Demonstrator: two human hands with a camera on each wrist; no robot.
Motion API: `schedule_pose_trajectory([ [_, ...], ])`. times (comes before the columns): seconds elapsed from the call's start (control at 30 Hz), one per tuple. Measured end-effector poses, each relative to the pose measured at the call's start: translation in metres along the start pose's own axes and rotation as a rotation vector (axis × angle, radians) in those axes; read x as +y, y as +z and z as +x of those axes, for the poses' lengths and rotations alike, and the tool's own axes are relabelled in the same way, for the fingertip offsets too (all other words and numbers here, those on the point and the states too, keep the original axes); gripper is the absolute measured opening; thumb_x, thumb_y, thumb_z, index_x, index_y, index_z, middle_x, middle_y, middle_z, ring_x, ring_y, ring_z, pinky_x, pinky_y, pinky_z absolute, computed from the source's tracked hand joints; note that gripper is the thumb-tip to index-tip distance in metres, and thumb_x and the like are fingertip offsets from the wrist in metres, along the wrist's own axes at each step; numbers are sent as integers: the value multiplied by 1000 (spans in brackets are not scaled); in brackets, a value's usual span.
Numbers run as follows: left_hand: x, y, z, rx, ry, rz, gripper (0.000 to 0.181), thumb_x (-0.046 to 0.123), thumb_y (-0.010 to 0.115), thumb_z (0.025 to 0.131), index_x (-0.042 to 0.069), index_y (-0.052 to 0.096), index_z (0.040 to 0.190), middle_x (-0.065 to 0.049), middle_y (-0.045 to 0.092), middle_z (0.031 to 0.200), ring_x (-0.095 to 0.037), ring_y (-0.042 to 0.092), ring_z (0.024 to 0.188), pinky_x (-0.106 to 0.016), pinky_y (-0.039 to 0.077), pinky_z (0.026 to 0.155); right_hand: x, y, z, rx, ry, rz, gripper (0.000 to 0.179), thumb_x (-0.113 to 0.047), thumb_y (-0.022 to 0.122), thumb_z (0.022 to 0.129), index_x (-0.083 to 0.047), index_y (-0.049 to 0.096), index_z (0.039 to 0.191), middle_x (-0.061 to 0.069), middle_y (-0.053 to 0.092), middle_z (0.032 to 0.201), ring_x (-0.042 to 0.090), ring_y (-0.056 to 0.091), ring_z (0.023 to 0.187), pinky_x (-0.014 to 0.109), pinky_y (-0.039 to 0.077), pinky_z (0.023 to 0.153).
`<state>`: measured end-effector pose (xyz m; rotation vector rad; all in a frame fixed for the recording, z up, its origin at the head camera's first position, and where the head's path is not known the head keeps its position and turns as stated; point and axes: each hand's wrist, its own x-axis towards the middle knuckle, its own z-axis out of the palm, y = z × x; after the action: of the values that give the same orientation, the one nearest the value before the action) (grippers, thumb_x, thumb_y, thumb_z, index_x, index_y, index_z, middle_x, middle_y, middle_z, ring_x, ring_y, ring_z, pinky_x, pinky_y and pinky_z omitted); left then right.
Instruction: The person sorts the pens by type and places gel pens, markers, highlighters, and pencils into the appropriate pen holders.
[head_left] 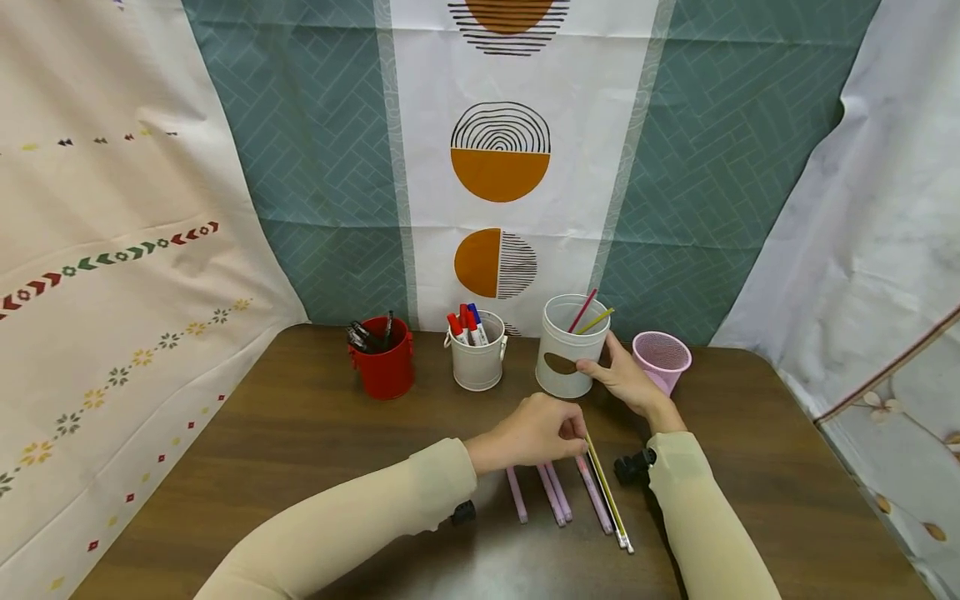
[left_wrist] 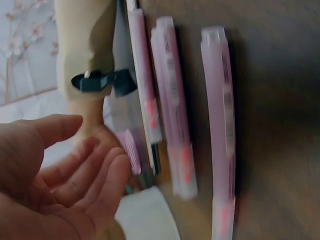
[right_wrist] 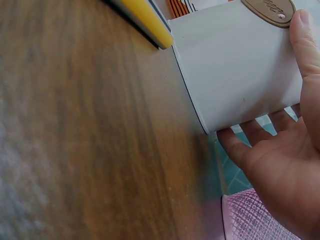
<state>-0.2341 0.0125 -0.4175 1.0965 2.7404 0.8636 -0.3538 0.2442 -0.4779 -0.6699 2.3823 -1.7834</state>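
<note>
My right hand (head_left: 627, 379) holds the large white metal bucket (head_left: 551, 346) by its right side. In the right wrist view the thumb lies near the brown oval label (right_wrist: 272, 11), with the fingers around the far side. A red pencil (head_left: 581, 311) and a yellow pencil (head_left: 597, 321) stand inside this bucket. Above the table, in front of the bucket, is my left hand (head_left: 536, 429). The left wrist view shows its thumb and fingers apart and loosely bent, holding nothing. Below it lie several pink highlighters (head_left: 594, 496) and, beside them, several pencils (head_left: 611, 498).
A pink mesh cup (head_left: 662, 352) stands right of my right hand. Left of the large bucket are a smaller white bucket (head_left: 477, 371) with red and blue markers (head_left: 465, 323), and a red bucket (head_left: 386, 375) with black pens (head_left: 365, 337). Patterned cloth (head_left: 330, 167) hangs behind the table.
</note>
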Motion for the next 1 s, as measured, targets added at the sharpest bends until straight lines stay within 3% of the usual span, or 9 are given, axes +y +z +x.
schedule_pose_trajectory([
  [0.2,16,21,6,-52,-83,58,15,23,82,94,20,73,82,15,62,70,0,55,66,-15,45,59,-1,-1,-1,24,20,-28,78,-14,70,104,-10,22,166,22,44,159,41,45,145,58,36,121],
  [0.43,29,36,13,-74,-74,116,21,21,81,93,20,70,75,14,60,67,-1,53,64,-16,43,56,-2,1,1,28,13,-32,77,-13,71,104,-11,24,165,20,47,157,37,47,144,47,40,119],
  [0.77,30,38,14,-92,-120,290,29,23,81,92,19,69,66,9,60,67,-7,56,68,-21,47,59,-4,0,5,17,6,-43,79,-16,72,103,-12,23,166,20,48,156,37,48,143,44,43,116],
  [1.0,33,43,21,-103,-218,415,30,28,77,95,17,67,69,3,64,73,-14,65,72,-30,54,55,-2,0,3,19,4,-47,77,-14,71,104,-11,24,165,20,47,156,37,48,142,21,45,106],
])
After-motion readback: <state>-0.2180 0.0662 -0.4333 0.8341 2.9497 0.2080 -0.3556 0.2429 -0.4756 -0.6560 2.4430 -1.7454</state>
